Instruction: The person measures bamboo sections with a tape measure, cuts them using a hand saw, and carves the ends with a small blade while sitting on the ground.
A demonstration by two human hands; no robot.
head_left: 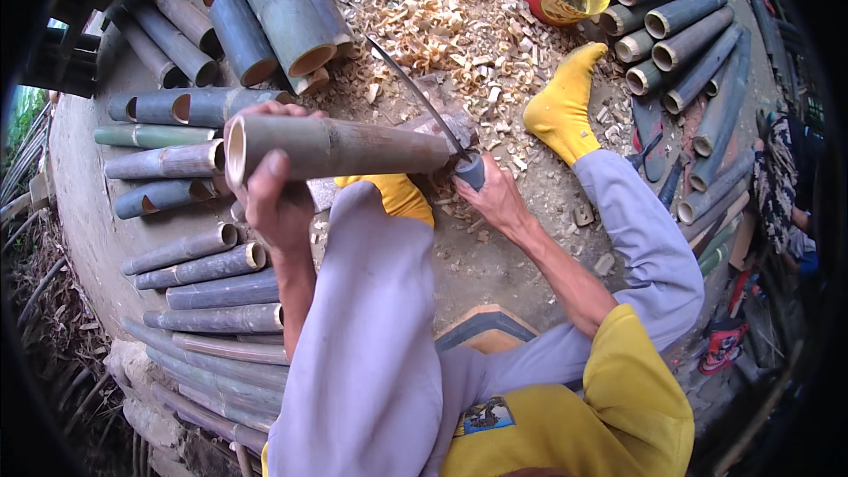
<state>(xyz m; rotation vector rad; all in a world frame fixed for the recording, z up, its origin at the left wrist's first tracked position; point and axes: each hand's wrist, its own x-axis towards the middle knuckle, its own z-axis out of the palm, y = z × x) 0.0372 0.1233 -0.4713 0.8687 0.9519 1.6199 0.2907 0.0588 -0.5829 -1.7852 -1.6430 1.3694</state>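
We grip a long bamboo tube [340,148] in our left hand [274,194], fingers wrapped round its open end; its far end meets the knife [424,102], whose handle our right hand [495,199] clasps tightly

Left forearm enters from lower edge, runs up past the raised left knee, bare to the elbow. Left grip [269,190] closed, fingers wrapped over the top, thumb pointing up on the near side, wrist bent slightly inward. Right arm comes in from lower right, short yellow sleeve at the shoulder, forearm bare, extended forward and to the left. Right grip [495,196] clenched, knuckles up. Both grips near each other at mid-frame.
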